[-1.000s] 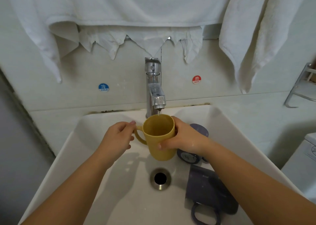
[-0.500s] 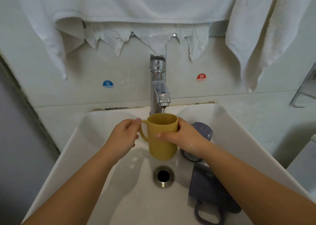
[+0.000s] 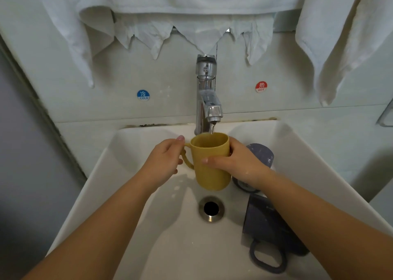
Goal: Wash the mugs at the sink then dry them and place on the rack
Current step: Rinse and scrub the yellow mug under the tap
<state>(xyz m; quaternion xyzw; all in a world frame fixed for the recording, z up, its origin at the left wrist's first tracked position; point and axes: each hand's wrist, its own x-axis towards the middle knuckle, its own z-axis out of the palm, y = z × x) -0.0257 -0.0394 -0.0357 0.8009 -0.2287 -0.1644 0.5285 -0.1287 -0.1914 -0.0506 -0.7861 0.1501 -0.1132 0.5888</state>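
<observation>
Holding the yellow mug upright over the white sink, I have it right under the spout of the chrome tap, where a thin stream of water runs down into its mouth. It is a plain, matte mustard-yellow mug with a straight wall and a loop handle that sticks out to my left. My left hand curls round that handle, thumb tip up by the rim; the fingers threading the loop are mostly tucked behind the hand, so I cannot tell how many pass through it. My right hand wraps the mug's body from the right, thumb lying across the near wall and the other fingers clamped round the far side, where I cannot see them. The mug hangs above the round metal drain, not touching the basin. Just behind my right hand a grey-blue mug lies on its side in the sink, most of it covered by my wrist. A darker mug lies nearer me by the drain, handle toward me, and my right forearm crosses over part of it. White towels hang above, cut off by the top edge. A blue cold sticker and a red hot sticker sit either side of the tap. How full the yellow mug is I cannot make out.
</observation>
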